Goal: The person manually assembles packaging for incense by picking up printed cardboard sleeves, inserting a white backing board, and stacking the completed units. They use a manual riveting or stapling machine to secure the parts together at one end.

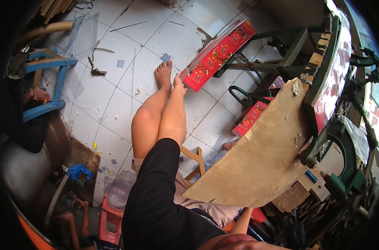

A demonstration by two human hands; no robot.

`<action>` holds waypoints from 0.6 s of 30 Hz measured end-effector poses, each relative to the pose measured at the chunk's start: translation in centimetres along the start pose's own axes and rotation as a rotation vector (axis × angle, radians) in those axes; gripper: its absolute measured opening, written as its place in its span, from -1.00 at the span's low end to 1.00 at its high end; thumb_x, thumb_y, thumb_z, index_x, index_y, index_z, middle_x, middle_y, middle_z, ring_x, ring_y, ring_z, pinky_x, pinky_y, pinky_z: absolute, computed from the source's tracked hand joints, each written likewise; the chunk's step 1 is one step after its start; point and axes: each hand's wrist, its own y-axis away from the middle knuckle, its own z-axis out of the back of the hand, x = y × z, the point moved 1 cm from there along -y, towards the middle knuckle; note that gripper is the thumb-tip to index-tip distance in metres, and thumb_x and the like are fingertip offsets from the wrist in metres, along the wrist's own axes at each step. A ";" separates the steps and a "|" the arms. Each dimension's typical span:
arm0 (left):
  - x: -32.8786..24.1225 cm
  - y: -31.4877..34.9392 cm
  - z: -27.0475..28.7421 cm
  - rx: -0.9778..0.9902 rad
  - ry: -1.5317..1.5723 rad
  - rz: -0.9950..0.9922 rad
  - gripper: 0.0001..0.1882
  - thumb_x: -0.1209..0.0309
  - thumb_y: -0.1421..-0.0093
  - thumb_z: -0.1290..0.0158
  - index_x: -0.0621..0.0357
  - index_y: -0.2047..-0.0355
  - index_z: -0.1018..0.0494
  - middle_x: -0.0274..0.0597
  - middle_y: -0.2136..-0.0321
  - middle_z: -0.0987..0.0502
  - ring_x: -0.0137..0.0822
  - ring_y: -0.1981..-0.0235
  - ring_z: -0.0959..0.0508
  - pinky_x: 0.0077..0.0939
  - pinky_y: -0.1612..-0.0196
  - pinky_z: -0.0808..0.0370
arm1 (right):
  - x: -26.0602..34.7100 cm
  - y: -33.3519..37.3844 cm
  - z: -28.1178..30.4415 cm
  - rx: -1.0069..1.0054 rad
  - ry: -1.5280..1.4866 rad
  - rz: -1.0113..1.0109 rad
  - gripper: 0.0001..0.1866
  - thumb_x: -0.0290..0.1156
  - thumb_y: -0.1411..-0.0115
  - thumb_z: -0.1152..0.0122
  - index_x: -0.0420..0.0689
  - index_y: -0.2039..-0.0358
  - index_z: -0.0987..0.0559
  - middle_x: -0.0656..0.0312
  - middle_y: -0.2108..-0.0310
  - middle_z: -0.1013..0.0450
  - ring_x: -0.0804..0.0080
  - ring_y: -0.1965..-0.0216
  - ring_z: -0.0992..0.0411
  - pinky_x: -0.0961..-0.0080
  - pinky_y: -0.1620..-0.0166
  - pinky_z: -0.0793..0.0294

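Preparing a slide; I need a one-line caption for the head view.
Left hand touching the end of a long red printed stack, white square floor tiles behind.

1. My right hand is hidden behind the board [256, 166]; only the forearm [241, 222] shows.
2. My left hand [179, 84] is partly hidden by the red stack [216, 58], its grip unclear.
3. The board covers part of the second stack [250, 118].
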 end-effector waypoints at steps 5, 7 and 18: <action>-0.1 -0.3 -0.9 0.076 -0.018 0.037 -0.44 0.17 -0.16 -0.01 0.08 -0.16 -0.34 -0.08 -0.10 -0.40 -0.13 -0.10 -0.38 -0.05 -0.20 -0.13 | 0.1 0.0 0.3 0.005 0.006 -0.004 -0.48 -0.01 -0.21 -0.10 -0.15 0.01 -0.57 -0.06 0.01 -0.52 -0.02 -0.04 -0.46 0.17 0.02 -0.44; 0.1 -0.3 -0.8 0.097 -0.040 0.049 -0.42 0.15 -0.16 -0.02 0.07 -0.18 -0.33 -0.07 -0.14 -0.38 -0.11 -0.14 -0.35 -0.02 -0.24 -0.09 | -0.1 0.2 0.6 0.004 0.014 -0.007 -0.48 -0.01 -0.21 -0.10 -0.15 0.01 -0.57 -0.07 0.01 -0.52 -0.03 -0.03 -0.46 0.17 0.02 -0.44; 0.9 1.9 -0.7 0.085 -0.275 -0.097 -0.41 0.37 0.03 -0.23 0.17 -0.06 -0.42 -0.09 0.04 -0.52 -0.18 -0.04 -0.46 -0.07 -0.19 -0.24 | 0.4 0.3 0.8 0.004 0.014 -0.014 -0.49 -0.01 -0.21 -0.10 -0.15 0.01 -0.58 -0.07 0.02 -0.52 -0.04 -0.03 -0.46 0.17 0.02 -0.44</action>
